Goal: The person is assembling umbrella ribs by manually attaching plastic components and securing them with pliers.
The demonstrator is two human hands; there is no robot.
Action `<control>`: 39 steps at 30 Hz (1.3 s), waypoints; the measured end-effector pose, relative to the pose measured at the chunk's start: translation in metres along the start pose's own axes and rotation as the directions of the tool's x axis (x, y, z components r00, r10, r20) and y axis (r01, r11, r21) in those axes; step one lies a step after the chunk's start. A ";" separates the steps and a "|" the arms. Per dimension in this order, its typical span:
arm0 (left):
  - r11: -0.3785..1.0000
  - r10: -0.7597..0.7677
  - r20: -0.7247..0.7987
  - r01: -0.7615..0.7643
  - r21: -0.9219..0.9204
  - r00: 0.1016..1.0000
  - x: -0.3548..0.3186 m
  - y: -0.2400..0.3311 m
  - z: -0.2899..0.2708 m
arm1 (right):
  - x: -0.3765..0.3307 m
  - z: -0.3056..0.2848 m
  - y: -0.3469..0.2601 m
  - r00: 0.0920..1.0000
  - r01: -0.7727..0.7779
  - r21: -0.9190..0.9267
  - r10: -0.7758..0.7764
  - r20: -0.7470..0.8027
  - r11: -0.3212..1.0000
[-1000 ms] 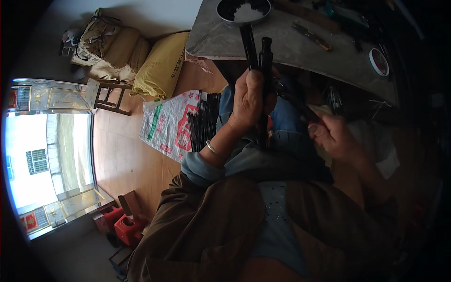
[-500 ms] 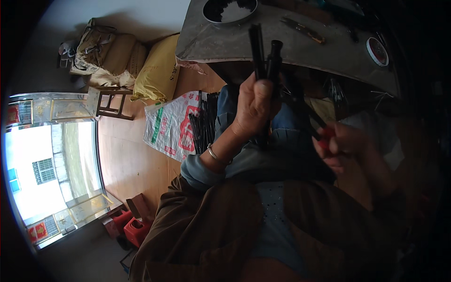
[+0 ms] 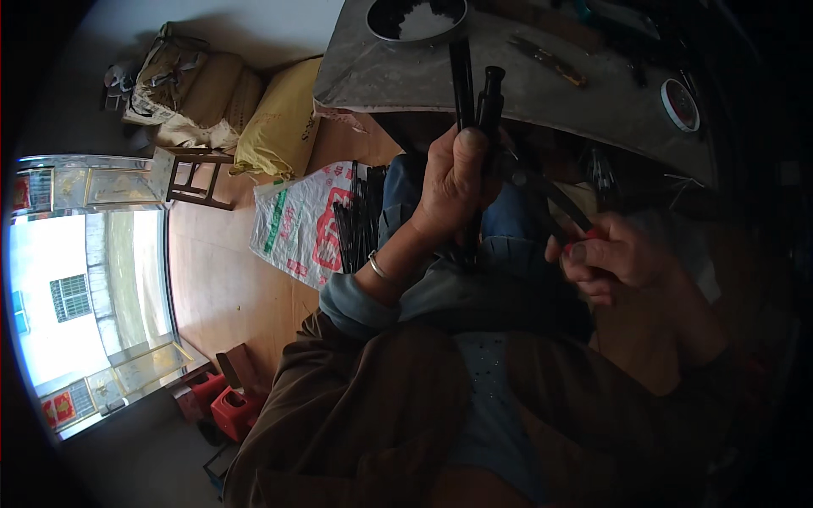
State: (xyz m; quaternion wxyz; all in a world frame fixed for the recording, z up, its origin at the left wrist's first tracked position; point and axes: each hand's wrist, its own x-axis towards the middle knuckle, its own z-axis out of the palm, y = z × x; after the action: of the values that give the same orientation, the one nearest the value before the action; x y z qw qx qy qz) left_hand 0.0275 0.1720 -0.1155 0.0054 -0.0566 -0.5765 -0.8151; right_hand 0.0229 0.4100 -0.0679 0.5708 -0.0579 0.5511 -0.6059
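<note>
Closed around several black rods [image 3: 461, 85], my left hand [image 3: 453, 173] holds them upright over my lap. Beside them in the same grip is a thicker black tube [image 3: 490, 93] with a flared end; what kind of article it is I cannot tell. My right hand [image 3: 614, 258] grips the red handles of a pair of pliers [image 3: 559, 199]. The pliers' dark jaws reach up to the left hand at the rods. Whether the jaws touch a rod is too dark to see. More black rods [image 3: 360, 224] lie on a printed white sack [image 3: 292, 224] left of my knees.
A grey table [image 3: 373, 76] stands ahead, carrying a round pan [image 3: 419, 38] of white bits, a hand tool [image 3: 550, 63] and a round lid [image 3: 680, 105]. To the left are a yellow sack [image 3: 279, 123], a small wooden stool [image 3: 199, 178] and red containers [image 3: 233, 411].
The pliers have swung up slightly, and their handles look further apart. My right hand shows sharper than before. My left hand still holds the rods in nearly the same place.
</note>
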 end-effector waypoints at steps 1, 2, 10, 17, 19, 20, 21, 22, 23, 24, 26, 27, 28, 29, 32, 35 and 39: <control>1.000 0.011 0.029 -0.011 0.001 1.000 0.000 -0.001 0.001 | 0.000 -0.004 -0.003 0.999 0.010 -0.071 -0.007 0.037 0.997; 1.000 0.012 0.023 -0.012 0.000 1.000 0.001 0.000 0.000 | 0.000 -0.006 -0.004 0.996 0.020 -0.143 -0.008 0.086 0.989; 0.999 -0.048 0.103 0.048 0.004 0.994 0.002 0.005 -0.005 | -0.002 0.018 -0.020 0.998 0.046 -0.097 -0.051 -0.040 0.994; 0.990 -0.140 0.117 0.136 0.038 0.983 0.006 0.004 -0.006 | 0.026 0.027 0.019 0.986 0.046 -0.097 -0.061 -0.158 0.994; 0.992 -0.125 0.100 0.121 0.040 0.987 0.005 0.005 -0.005 | 0.027 0.036 0.018 0.987 0.022 -0.055 -0.031 -0.158 0.998; 0.992 -0.118 0.078 0.114 0.054 0.990 0.003 0.006 -0.006 | 0.026 0.040 0.013 0.992 0.008 -0.002 -0.008 -0.127 1.000; 0.992 -0.117 0.073 0.114 0.054 0.990 0.003 0.007 -0.007 | 0.023 0.042 0.009 0.995 -0.008 0.051 0.013 -0.097 0.999; 0.992 -0.125 0.068 0.124 0.011 0.990 0.003 0.008 -0.008 | 0.020 0.043 0.004 0.995 -0.010 0.050 0.014 -0.095 0.999; 0.990 -0.131 0.067 0.134 -0.033 0.989 0.004 0.008 -0.007 | 0.015 0.042 -0.002 0.996 -0.013 0.042 0.016 -0.089 0.999; 0.990 -0.131 0.070 0.133 -0.036 0.989 0.004 0.008 -0.007 | 0.012 0.040 -0.005 0.996 -0.015 0.034 0.018 -0.085 0.999; 0.990 -0.126 0.069 0.130 -0.050 0.990 0.005 0.006 -0.005 | 0.009 0.032 -0.007 0.996 -0.037 0.041 0.040 -0.079 0.998; 0.990 -0.127 0.076 0.132 -0.054 0.989 0.005 0.005 -0.004 | 0.006 0.030 -0.010 0.994 -0.069 -0.004 0.068 -0.086 0.998; 0.992 -0.115 0.084 0.120 -0.046 0.990 0.005 0.004 -0.003 | 0.003 0.028 -0.014 0.991 -0.100 -0.047 0.096 -0.092 0.994; 0.994 -0.102 0.091 0.106 -0.037 0.991 0.005 0.004 -0.003 | 0.001 0.028 -0.020 0.991 -0.099 -0.045 0.094 -0.098 0.994; 0.999 -0.026 0.035 0.025 0.045 0.999 0.006 0.002 0.004 | -0.009 0.038 -0.048 0.945 -0.247 -0.232 0.181 -0.272 0.941; 0.997 -0.058 0.030 0.056 0.046 0.998 0.004 0.003 0.005 | -0.009 0.041 -0.069 0.912 -0.336 -0.664 0.054 -0.407 0.668; 0.997 -0.036 0.070 0.031 0.068 0.997 0.006 0.005 0.007 | -0.017 0.046 -0.080 0.904 -0.393 -0.916 -0.151 -0.400 0.077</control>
State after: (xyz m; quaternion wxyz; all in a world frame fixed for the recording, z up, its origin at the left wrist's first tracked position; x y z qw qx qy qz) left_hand 0.0221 0.1771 -0.1081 -0.0271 -0.0757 -0.6042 -0.7928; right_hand 0.0111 0.3741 0.0178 0.3045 -0.2560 0.9173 -0.0186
